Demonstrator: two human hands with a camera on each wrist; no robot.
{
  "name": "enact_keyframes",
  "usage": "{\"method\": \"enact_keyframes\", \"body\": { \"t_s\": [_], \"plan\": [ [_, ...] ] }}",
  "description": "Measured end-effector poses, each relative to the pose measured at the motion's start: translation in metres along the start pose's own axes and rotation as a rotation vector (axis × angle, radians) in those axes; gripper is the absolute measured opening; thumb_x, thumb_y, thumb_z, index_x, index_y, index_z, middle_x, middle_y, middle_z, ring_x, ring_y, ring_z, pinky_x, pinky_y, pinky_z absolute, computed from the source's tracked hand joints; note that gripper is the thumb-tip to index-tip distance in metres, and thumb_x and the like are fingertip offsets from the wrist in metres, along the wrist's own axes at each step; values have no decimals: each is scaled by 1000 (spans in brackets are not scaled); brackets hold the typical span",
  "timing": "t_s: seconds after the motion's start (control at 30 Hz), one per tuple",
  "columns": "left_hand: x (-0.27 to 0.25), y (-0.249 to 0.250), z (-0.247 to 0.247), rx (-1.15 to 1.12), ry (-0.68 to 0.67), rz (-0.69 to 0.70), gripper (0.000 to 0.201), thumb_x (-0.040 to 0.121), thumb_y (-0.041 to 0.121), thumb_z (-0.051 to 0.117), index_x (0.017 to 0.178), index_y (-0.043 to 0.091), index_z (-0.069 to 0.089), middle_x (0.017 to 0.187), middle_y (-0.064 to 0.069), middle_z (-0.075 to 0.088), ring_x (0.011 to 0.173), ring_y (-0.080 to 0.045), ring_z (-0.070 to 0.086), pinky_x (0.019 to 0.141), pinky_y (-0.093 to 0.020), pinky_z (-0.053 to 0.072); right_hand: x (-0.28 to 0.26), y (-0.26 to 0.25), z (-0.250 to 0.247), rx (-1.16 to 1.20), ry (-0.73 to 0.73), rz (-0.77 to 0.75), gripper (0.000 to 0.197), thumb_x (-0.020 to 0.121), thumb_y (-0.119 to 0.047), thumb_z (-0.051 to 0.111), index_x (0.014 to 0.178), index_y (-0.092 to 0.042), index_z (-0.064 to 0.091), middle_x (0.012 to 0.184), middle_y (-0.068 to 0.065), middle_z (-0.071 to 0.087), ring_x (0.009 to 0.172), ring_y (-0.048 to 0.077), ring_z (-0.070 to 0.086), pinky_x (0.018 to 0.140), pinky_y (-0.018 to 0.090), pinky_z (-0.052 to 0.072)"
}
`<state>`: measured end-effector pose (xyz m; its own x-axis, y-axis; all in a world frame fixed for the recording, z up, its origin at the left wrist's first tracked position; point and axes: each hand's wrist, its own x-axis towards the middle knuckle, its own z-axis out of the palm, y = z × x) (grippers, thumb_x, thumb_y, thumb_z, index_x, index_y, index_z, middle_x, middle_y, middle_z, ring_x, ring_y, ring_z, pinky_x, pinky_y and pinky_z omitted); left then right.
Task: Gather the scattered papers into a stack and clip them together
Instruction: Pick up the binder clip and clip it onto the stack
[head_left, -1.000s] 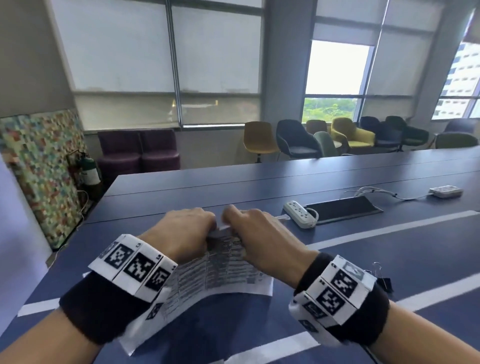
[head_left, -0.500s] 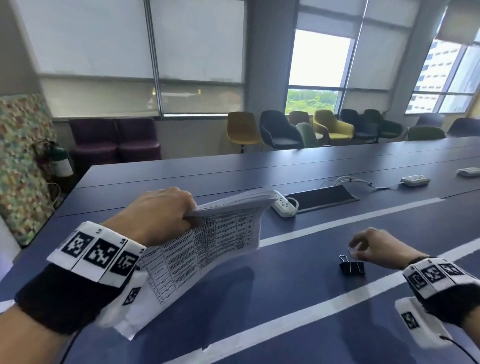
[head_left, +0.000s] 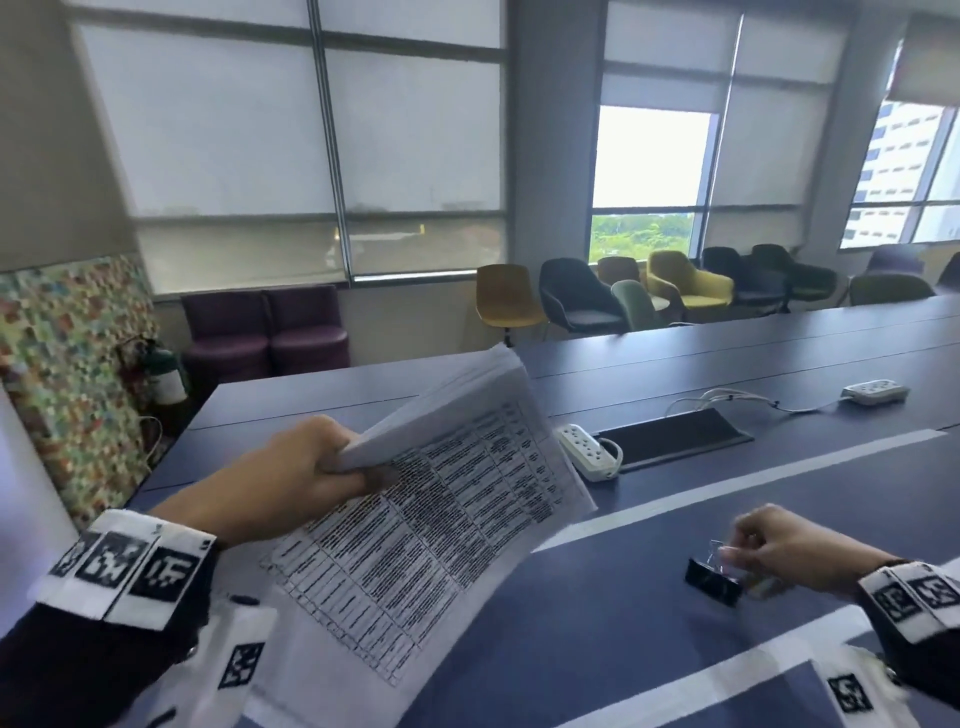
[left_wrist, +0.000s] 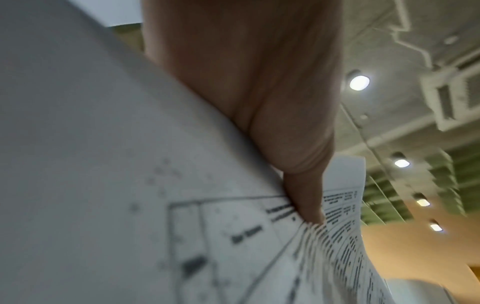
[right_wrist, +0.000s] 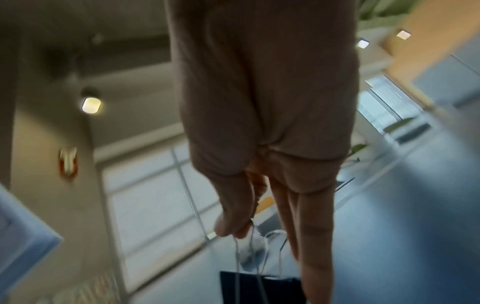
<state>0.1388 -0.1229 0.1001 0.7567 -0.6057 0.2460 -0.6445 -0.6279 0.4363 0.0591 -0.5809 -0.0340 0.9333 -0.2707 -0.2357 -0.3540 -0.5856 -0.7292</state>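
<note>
My left hand (head_left: 322, 467) grips a stack of printed papers (head_left: 441, 519) by one edge and holds it tilted above the blue table (head_left: 597, 649). The left wrist view shows my thumb (left_wrist: 306, 197) pressed on the fanned sheets of the paper stack (left_wrist: 182, 226). A black binder clip (head_left: 712, 578) with silver wire handles sits on the table at the right. My right hand (head_left: 748, 551) pinches those handles from above. In the right wrist view the thumb and fingers of my right hand (right_wrist: 246, 230) close on the wire loops of the binder clip (right_wrist: 259, 286).
A white power strip (head_left: 587, 451) lies beside a black cable hatch (head_left: 675, 436) past the papers. A second power strip (head_left: 875, 391) with cables lies far right. White stripes cross the table. Chairs line the far side under the windows.
My right hand let go of the papers, reached right to the binder clip and now pinches its handles. My left hand has lifted the stack higher on its own.
</note>
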Motion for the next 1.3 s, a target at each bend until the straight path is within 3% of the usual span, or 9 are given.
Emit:
{"method": "enact_keyframes", "body": {
  "t_s": [0.13,0.23,0.3,0.37,0.5,0.7,0.9,1.07,1.3],
  "plan": [
    [-12,-16,-9,-152,74,35,60,71,65,62,55,9,48,47,3,38,42,-7,33,42,-21,25,-30,-44,0,396,-79,-193,46,60,-40,86,70,-3,60,78,16,68,76,23,66,74,34,58],
    [-18,-30,-5,-214,134,7,51,64,67,60,49,19,49,47,2,39,42,-7,34,42,-22,26,-50,-89,-1,500,-15,-378,28,70,-24,77,65,-1,61,102,16,72,98,27,69,75,37,59],
    [-20,-37,1,-268,154,-17,48,63,66,61,48,21,51,45,3,40,41,-6,35,42,-19,27,-63,-118,-1,535,52,-493,20,69,-22,73,60,-7,63,106,13,72,96,30,70,74,38,59],
    [-22,-42,8,-302,161,-33,46,64,65,61,47,23,52,45,3,40,42,-5,36,42,-19,27,-73,-143,-1,555,130,-576,14,65,-21,75,70,-9,68,103,12,73,90,32,72,74,40,60],
    [-21,-47,16,-400,158,-65,44,65,62,63,48,23,53,47,3,38,44,-9,37,44,-21,30,-87,-179,0,391,276,-716,59,59,-25,80,115,-19,65,97,-1,75,81,21,74,71,32,60],
    [-23,-49,20,-397,188,-72,47,64,64,63,47,23,52,47,3,37,44,-10,36,43,-21,28,-94,-215,15,190,230,-869,44,58,-9,87,98,-15,71,89,-3,75,81,14,73,73,33,61],
    [-32,-48,22,-333,245,22,50,69,71,59,51,26,46,47,3,38,45,-5,32,44,-19,24,-97,-236,19,-53,342,-1153,38,65,-24,80,99,-8,72,85,-3,71,81,5,71,78,21,58],
    [-38,-43,21,-320,269,59,38,84,40,63,51,29,48,45,8,41,42,-4,32,44,-15,23,-103,-242,10,-202,413,-1226,28,69,-22,79,91,-6,73,84,0,71,79,5,69,77,10,52],
    [-37,-36,24,-299,269,87,32,79,35,62,50,33,50,46,12,44,43,-4,35,43,-13,25,-100,-241,8,-350,409,-1214,20,67,-10,85,83,-10,72,80,-1,72,76,3,66,72,3,45]
  ]
}}
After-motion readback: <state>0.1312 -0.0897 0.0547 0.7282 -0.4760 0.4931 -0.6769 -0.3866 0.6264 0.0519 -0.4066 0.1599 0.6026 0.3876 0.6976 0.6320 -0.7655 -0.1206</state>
